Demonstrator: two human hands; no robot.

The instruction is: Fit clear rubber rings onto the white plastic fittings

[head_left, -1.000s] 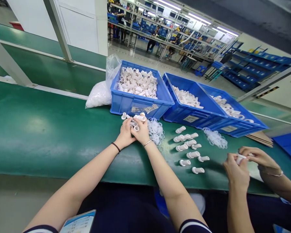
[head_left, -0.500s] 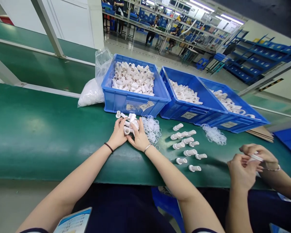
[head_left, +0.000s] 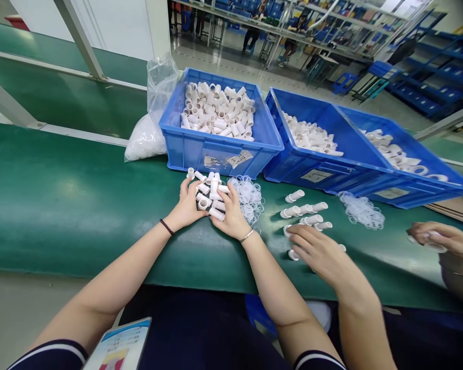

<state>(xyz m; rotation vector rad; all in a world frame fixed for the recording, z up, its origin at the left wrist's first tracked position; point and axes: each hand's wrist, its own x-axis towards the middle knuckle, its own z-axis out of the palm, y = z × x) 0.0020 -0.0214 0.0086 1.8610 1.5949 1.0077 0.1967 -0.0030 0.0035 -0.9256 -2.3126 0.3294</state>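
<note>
A small heap of white plastic pipe fittings (head_left: 214,186) lies on the green table between my two hands. My left hand (head_left: 188,204) rests at the heap's left side, fingers apart and curved round its edge. On the right side my right hand (head_left: 233,217) is open too, its thumb and fingertips touching the outer fittings. Neither hand has a firm hold on a single piece. Just beyond my right hand, partly behind it, is a pile of clear rings (head_left: 249,198).
Behind the heap stands a blue bin (head_left: 219,149) of white fittings, with a plastic bag (head_left: 146,136) beside it. Further right are two more blue bins (head_left: 320,169). A co-worker's hand (head_left: 324,254) reaches over flanged tubes (head_left: 312,220); more clear rings (head_left: 361,210) lie beyond.
My hands have moved slightly apart, and the fittings between them are more spread out. One co-worker's hand has moved left to the standing tubes. The camera view has tilted down.
</note>
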